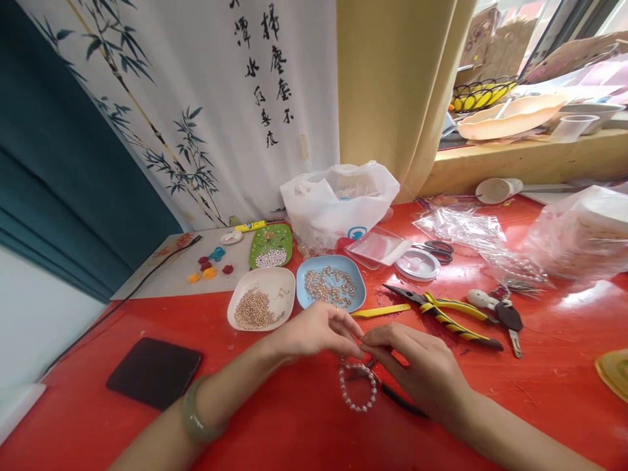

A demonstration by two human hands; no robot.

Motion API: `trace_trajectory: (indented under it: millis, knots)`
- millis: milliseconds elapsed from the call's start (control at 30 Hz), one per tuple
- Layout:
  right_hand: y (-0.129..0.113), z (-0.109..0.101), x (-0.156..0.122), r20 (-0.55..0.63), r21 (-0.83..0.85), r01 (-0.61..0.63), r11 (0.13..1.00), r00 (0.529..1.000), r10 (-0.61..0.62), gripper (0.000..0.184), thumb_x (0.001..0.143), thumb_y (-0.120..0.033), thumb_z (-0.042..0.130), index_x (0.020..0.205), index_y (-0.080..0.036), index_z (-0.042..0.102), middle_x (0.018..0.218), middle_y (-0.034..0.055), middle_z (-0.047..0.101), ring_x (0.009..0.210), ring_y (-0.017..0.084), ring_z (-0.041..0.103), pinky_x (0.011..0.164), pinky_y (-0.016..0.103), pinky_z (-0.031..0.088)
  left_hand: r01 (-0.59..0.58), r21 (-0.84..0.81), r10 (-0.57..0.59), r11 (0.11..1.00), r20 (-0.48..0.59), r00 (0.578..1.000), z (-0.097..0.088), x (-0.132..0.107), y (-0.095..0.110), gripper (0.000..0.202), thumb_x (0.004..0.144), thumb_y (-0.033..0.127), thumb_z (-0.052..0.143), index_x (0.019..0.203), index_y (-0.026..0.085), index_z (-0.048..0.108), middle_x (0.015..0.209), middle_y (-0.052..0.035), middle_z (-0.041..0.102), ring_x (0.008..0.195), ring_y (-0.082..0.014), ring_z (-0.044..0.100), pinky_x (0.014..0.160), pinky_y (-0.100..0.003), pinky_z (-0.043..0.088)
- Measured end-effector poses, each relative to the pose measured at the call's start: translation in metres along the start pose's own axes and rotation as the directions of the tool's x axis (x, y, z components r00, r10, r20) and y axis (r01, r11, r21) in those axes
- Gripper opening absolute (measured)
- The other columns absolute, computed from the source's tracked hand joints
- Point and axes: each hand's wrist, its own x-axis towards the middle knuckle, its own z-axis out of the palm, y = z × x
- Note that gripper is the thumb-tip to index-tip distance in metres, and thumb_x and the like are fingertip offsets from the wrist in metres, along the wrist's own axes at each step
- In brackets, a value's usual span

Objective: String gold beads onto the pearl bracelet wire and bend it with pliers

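Note:
A bead bracelet (360, 408) of small pearly beads forms a loop just below my fingertips. My left hand (316, 332), with a green bangle on its forearm, is closed in a pinch at the bracelet's upper end. The fingers of my right hand (419, 360) are pinched too, their tips meeting the left fingertips; what lies between them is too small to make out. Behind the bracelet, partly under my right hand, lies a tool with black handles (403, 400). Just beyond my hands are a blue dish (362, 288) of gold-coloured beads and yellow tweezers (383, 311).
A white dish (235, 294) of gold beads and a green dish (288, 243) stand left of centre. Yellow-black pliers (456, 320), keys (513, 327) and scissors (439, 250) lie right. A phone-like black slab (154, 373) lies left; a white plastic bag (324, 203) stands behind.

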Motion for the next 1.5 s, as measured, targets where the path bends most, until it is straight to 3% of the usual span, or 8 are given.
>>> trace_trajectory:
  millis: [200, 400, 800, 1267, 1500]
  knots:
    - [0.004, -0.005, 0.003, -0.066, -0.012, -0.038, 0.999, 0.997, 0.037, 0.011, 0.081, -0.015, 0.051, 0.072, -0.02, 0.056, 0.064, 0.0023, 0.066, 0.055, 0.012, 0.06, 0.051, 0.022, 0.046, 0.016, 0.051, -0.012, 0.999, -0.091, 0.996, -0.004, -0.003, 0.005, 0.013, 0.056, 0.021, 0.072, 0.065, 0.013, 0.069, 0.054, 0.0015, 0.06, 0.053, -0.0087, 0.053, 0.059, -0.024, 0.042]
    - [0.002, -0.004, 0.003, -0.075, 0.175, -0.148, 0.973, 0.984, 0.163, 0.01, 0.077, -0.023, 0.058, 0.068, -0.019, 0.057, 0.061, -0.0001, 0.066, 0.051, 0.011, 0.06, 0.048, 0.02, 0.049, -0.009, -0.055, 0.0, 0.998, -0.161, 0.987, -0.005, -0.003, 0.007, 0.011, 0.056, 0.022, 0.07, 0.062, 0.012, 0.068, 0.051, 0.0011, 0.058, 0.05, -0.0076, 0.05, 0.056, -0.023, 0.041]
    - [-0.002, -0.003, 0.005, 0.068, 0.41, -0.367, 0.835, 0.925, 0.373, 0.009, 0.07, -0.023, 0.064, 0.063, -0.018, 0.061, 0.057, 0.0008, 0.066, 0.05, 0.012, 0.06, 0.047, 0.021, 0.048, -0.082, 0.019, 0.084, 0.996, -0.195, 0.977, 0.003, -0.004, 0.005, 0.009, 0.061, 0.022, 0.068, 0.065, 0.014, 0.071, 0.053, 0.0007, 0.06, 0.051, -0.0075, 0.051, 0.055, -0.022, 0.042]
    - [-0.005, -0.003, 0.005, 0.082, 0.441, -0.408, 0.799, 0.905, 0.417, 0.011, 0.069, -0.026, 0.066, 0.062, -0.018, 0.062, 0.056, 0.0012, 0.066, 0.048, 0.012, 0.058, 0.045, 0.021, 0.046, -0.174, 0.145, 0.2, 0.974, -0.187, 0.962, 0.008, -0.007, 0.004, 0.01, 0.065, 0.018, 0.063, 0.068, 0.015, 0.072, 0.055, 0.0, 0.062, 0.053, -0.009, 0.051, 0.053, -0.021, 0.04]
    - [-0.001, -0.001, 0.005, 0.022, 0.351, -0.372, 0.859, 0.921, 0.39, 0.014, 0.07, -0.029, 0.065, 0.062, -0.019, 0.06, 0.054, -0.0004, 0.063, 0.044, 0.01, 0.051, 0.042, 0.022, 0.039, -0.182, 0.133, 0.21, 0.974, -0.236, 0.949, 0.012, -0.008, 0.007, 0.012, 0.064, 0.017, 0.064, 0.073, 0.015, 0.073, 0.063, -0.003, 0.067, 0.058, -0.0111, 0.055, 0.059, -0.023, 0.041]
